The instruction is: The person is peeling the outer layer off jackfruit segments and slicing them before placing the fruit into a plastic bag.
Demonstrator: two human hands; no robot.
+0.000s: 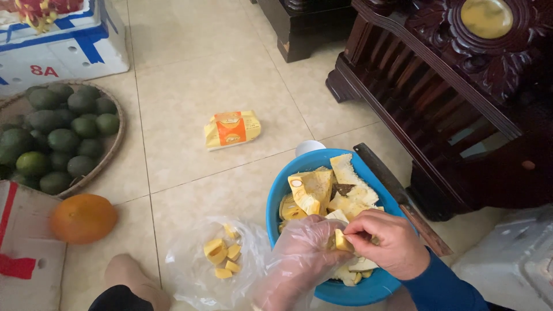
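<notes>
From the head view, your gloved left hand (299,253) and bare right hand (386,242) together pinch a yellow jackfruit piece (343,241) over the blue bowl (276,213), so scraps fall inside; cleaned pieces sit in the plastic bag (190,259) left of the bowl.

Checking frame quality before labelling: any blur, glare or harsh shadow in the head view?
Head view: soft even daylight, weak shadows; mild sheen on the floor tiles; the gloved left hand slightly smeared, the right hand and blue bowl sharp; dark wooden furniture underexposed.
</notes>
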